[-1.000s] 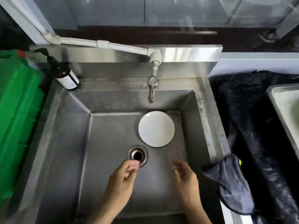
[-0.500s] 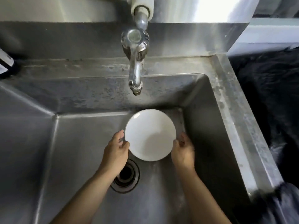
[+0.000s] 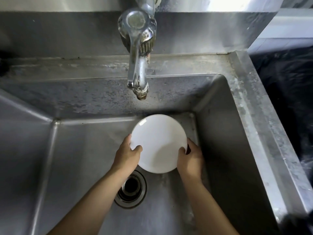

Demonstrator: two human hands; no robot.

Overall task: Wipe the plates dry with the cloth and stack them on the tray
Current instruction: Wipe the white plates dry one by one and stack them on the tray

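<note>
A round white plate (image 3: 159, 141) is down in the steel sink (image 3: 240, 133), near its back right corner. My left hand (image 3: 127, 155) grips the plate's left rim, thumb lying on its top face. My right hand (image 3: 189, 160) grips the right rim the same way, fingers curled under the edge. The plate looks tilted slightly up off the sink floor. Neither the cloth nor the tray is in view.
The tap spout (image 3: 138, 77) hangs above and behind the plate, with no water running. The open drain (image 3: 131, 189) lies just below my left wrist. A black covering (image 3: 288, 99) drapes the counter to the right of the sink rim.
My hands went from empty above the drain to the plate's two sides. Both thumbs have now closed over its rim. The camera has leaned in closer over the sink.
</note>
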